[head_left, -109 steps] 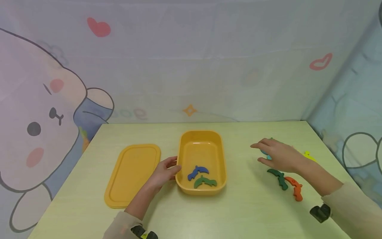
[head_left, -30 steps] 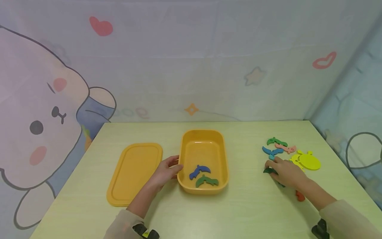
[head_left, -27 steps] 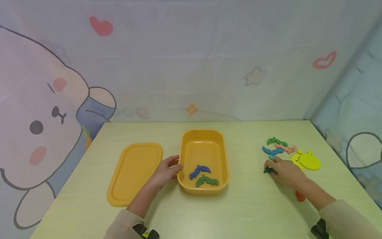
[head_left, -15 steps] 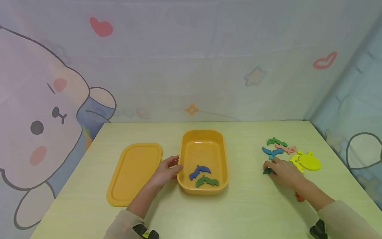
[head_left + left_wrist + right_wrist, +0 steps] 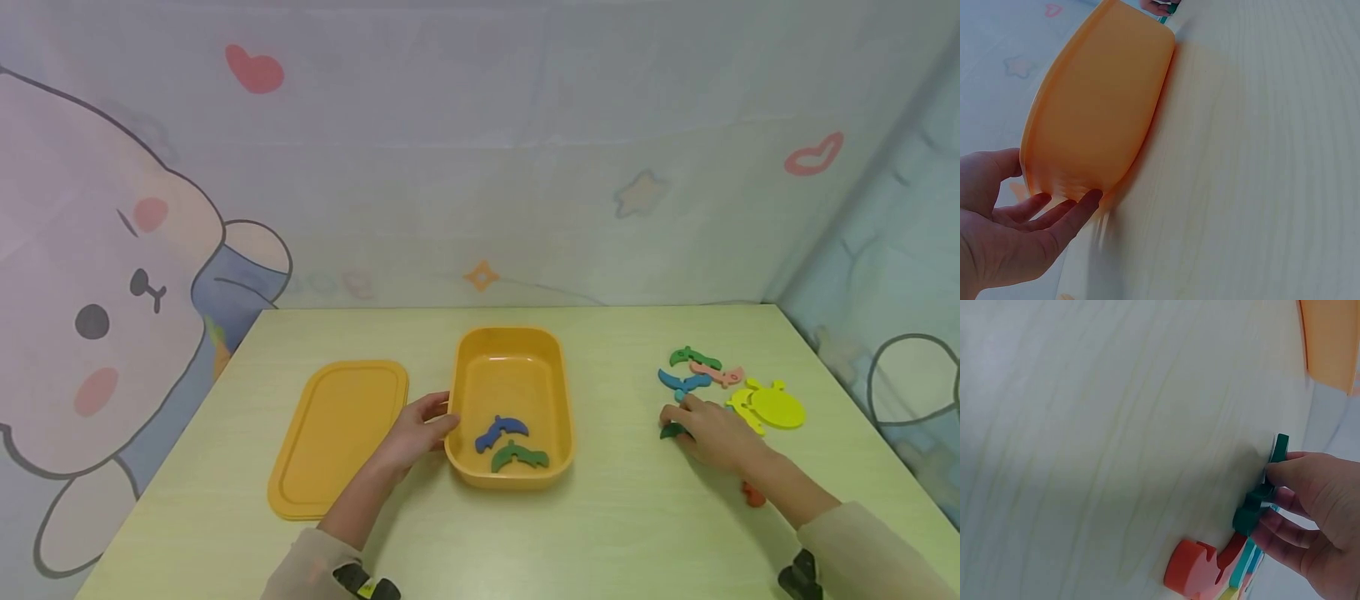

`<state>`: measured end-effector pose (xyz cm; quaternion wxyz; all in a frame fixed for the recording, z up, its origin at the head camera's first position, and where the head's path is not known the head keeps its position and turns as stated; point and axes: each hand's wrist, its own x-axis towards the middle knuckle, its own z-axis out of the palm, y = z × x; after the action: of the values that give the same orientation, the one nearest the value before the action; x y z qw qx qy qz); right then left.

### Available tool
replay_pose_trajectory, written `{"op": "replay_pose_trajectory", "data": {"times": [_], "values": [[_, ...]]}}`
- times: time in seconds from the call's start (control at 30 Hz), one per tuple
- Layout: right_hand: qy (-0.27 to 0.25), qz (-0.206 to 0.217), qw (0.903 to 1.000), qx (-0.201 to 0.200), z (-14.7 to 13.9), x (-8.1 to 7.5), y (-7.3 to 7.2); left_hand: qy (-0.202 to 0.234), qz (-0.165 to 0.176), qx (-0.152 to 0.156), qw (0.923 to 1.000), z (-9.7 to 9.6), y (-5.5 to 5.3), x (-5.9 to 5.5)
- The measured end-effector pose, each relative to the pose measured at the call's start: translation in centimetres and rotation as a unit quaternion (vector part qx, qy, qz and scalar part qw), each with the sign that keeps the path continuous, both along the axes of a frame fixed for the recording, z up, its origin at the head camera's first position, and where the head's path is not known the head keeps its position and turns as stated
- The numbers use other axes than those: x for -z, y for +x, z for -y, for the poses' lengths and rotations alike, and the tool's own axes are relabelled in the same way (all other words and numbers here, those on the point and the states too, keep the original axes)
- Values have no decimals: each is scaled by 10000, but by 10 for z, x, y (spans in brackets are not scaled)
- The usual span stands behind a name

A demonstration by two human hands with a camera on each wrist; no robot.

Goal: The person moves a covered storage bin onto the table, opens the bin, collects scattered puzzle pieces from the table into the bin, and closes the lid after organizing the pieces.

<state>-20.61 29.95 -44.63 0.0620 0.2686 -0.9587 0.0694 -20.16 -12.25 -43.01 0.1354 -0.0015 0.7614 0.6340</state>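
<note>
My left hand (image 5: 417, 429) holds the left rim of a deep yellow box (image 5: 510, 333). In the left wrist view its fingers (image 5: 1060, 228) touch the outer wall, with the thumb up at the rim. A blue bird-shaped piece (image 5: 502, 430) and a green bird-shaped piece (image 5: 521, 456) lie inside the box. On the right of the table, my right hand (image 5: 716, 432) pinches a dark green bird-shaped piece (image 5: 1249, 514) between thumb and fingers; the palm hides much of it from the head view. An orange-red piece (image 5: 1192, 569) lies beside it, partly under the forearm.
A flat yellow lid (image 5: 337, 437) lies left of the box. Beyond my right hand are a green piece (image 5: 693, 357), a pink piece (image 5: 717, 372), a blue piece (image 5: 684, 382) and yellow pieces (image 5: 777, 407). A printed curtain (image 5: 480, 167) hangs behind the table.
My right hand, hovering above the pieces at first, has come down and pinches the dark green piece, shifting slightly left lately. The left hand stays at the box.
</note>
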Motion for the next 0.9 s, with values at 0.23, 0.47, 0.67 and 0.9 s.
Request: {"op": "replay_pose_trajectory", "data": {"times": [0.23, 0.47, 0.67, 0.9], "values": [[122, -24, 9999, -70, 2, -4, -3, 16, 1, -7, 10000, 0, 0, 0], [233, 17, 9997, -104, 6, -11, -7, 42, -27, 15, 10000, 0, 0, 1], [266, -69, 9994, -192, 8, -19, -12, 7, -20, 13, 10000, 0, 0, 1], [317, -387, 9974, -515, 13, -29, -19, 25, -10, 17, 10000, 0, 0, 0]]}}
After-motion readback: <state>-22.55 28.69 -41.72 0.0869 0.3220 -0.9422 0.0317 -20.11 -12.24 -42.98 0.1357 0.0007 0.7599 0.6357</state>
